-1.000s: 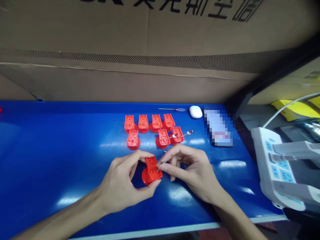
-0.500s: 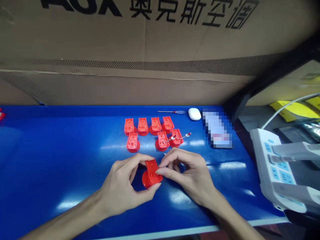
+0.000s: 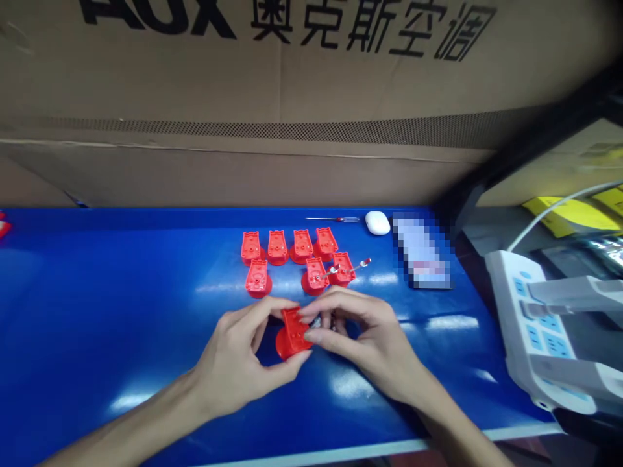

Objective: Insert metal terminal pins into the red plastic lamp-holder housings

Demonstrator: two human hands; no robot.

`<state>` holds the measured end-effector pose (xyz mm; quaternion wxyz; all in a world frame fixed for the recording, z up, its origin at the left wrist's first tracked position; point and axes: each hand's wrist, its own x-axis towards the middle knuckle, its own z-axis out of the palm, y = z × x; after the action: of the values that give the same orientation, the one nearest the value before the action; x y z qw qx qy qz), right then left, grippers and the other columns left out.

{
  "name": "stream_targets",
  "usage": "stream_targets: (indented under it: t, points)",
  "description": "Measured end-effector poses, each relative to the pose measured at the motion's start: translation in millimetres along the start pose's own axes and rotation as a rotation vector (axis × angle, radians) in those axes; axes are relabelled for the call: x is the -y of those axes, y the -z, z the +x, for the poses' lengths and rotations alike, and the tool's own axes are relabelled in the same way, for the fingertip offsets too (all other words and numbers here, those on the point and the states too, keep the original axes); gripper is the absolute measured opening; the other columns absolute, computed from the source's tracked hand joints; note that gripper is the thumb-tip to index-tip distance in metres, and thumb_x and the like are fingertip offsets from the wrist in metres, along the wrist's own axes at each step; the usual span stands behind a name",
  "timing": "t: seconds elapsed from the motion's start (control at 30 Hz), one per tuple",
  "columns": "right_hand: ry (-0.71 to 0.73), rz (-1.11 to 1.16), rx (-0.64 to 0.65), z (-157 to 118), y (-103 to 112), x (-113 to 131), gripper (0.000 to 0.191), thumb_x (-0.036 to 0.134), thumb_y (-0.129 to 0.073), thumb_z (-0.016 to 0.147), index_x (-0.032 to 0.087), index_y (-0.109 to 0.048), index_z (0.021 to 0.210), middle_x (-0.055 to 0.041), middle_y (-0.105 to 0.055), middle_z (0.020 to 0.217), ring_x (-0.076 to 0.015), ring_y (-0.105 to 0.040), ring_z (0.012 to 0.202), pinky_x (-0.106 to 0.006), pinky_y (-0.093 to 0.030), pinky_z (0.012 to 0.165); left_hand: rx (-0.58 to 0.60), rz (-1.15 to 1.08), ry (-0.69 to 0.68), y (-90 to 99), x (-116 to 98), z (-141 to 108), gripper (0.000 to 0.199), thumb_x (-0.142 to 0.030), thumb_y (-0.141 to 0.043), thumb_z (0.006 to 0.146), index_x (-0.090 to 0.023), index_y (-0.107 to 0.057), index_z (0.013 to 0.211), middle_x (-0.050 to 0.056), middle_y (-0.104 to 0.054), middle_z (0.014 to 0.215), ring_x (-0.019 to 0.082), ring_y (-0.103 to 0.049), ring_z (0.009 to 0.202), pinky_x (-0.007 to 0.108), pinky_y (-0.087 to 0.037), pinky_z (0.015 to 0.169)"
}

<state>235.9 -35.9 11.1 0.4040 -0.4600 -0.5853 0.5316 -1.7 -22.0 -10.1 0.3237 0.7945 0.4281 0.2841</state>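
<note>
Between thumb and fingers, my left hand grips a red plastic part with a round base, tilted above the blue table. My right hand is at the part's right side, thumb and fingertips drawn together; a small shiny item shows partly behind its fingers, too hidden to identify. Beyond the hands stand several similar red parts in two rows. In the nearer row, two at the right, one of them this red part, carry thin metal pieces.
A thin screwdriver, a white rounded case and a pixelated flat object lie toward the back right. A white power strip is at the right edge. A large cardboard box stands behind the table.
My right fingertips have spread slightly over the red part, with the index finger nearer its upper edge. The small shiny item shows more between the fingers. My left hand has barely moved.
</note>
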Motion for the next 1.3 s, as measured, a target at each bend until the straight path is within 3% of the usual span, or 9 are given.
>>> stream_targets:
  t: [0.2,0.47,0.63,0.73,0.83,0.93,1.03,1.3]
  points:
    - [0.000,-0.034,-0.036,1.6,5.2,3.6,0.009,0.034,-0.083,0.100,0.026,-0.087,0.104,-0.0035,-0.080,0.097,-0.0195,-0.066,0.083,-0.032,-0.046,0.067,-0.005,0.004,0.015,0.5,0.7,-1.3,0.044,-0.030,-0.084,0.087,-0.025,-0.067,0.128,-0.012,-0.052,0.061,0.008,-0.037,0.048,0.021,-0.034,0.049]
    - [0.025,-0.110,-0.054,0.6,2.6,-0.5,0.016,0.039,-0.083,0.100,0.024,-0.083,0.094,-0.0038,-0.078,0.092,-0.0206,-0.068,0.083,-0.032,-0.047,0.067,0.007,0.011,-0.003,-1.0,2.0,-1.1,0.047,-0.031,-0.085,0.087,-0.026,-0.066,0.129,-0.013,-0.048,0.061,0.008,-0.039,0.050,0.020,-0.036,0.051]
    - [0.025,-0.086,-0.073,-0.7,3.8,-0.6,0.018,0.038,-0.084,0.099,0.025,-0.084,0.112,-0.0039,-0.080,0.096,-0.0184,-0.067,0.079,-0.030,-0.048,0.065,0.005,0.015,0.016,0.3,0.2,-1.6,0.045,-0.028,-0.085,0.087,-0.025,-0.067,0.129,-0.013,-0.047,0.060,0.008,-0.039,0.050,0.020,-0.035,0.051]
    - [0.048,-0.147,-0.168,-3.4,11.0,1.3,0.018,0.040,-0.078,0.103,0.023,-0.083,0.107,-0.0022,-0.075,0.079,-0.0177,-0.065,0.070,-0.030,-0.047,0.061,0.005,0.018,0.045,1.2,-2.0,-0.9,0.044,-0.029,-0.084,0.088,-0.025,-0.068,0.129,-0.013,-0.044,0.059,0.008,-0.039,0.049,0.021,-0.034,0.051]
    - [0.048,-0.278,-0.231,-6.1,22.4,3.3,0.027,0.044,-0.077,0.103,0.022,-0.080,0.088,0.0024,-0.060,0.058,-0.0138,-0.050,0.054,-0.029,-0.038,0.052,-0.010,0.036,0.067,0.8,-1.8,-0.3,0.042,-0.031,-0.081,0.092,-0.026,-0.068,0.132,-0.013,-0.040,0.058,0.009,-0.039,0.050,0.022,-0.035,0.052]
    - [0.003,-0.421,-0.146,-6.5,32.5,2.7,0.028,0.048,-0.077,0.102,0.023,-0.081,0.089,0.0043,-0.054,0.056,-0.0125,-0.042,0.051,-0.029,-0.032,0.051,-0.021,0.064,0.086,-0.6,0.8,-0.6,0.042,-0.031,-0.078,0.094,-0.027,-0.067,0.133,-0.013,-0.039,0.059,0.010,-0.040,0.050,0.022,-0.035,0.054]
    - [-0.019,-0.563,-0.038,-3.8,36.2,-1.4,0.023,0.046,-0.078,0.101,0.025,-0.083,0.093,0.0048,-0.055,0.057,-0.0129,-0.046,0.051,-0.029,-0.034,0.055,-0.006,0.083,0.108,-1.4,2.7,-0.5,0.041,-0.032,-0.078,0.094,-0.029,-0.067,0.133,-0.012,-0.040,0.060,0.010,-0.041,0.052,0.022,-0.036,0.055]
    - [-0.016,-0.724,-0.010,2.4,28.0,-14.9,0.011,0.035,-0.077,0.102,0.025,-0.081,0.101,0.0037,-0.065,0.064,-0.0149,-0.057,0.054,-0.027,-0.038,0.057,0.005,0.079,0.097,0.3,-1.3,3.5,0.036,-0.030,-0.078,0.093,-0.026,-0.069,0.128,-0.011,-0.047,0.064,0.011,-0.045,0.052,0.023,-0.039,0.056]
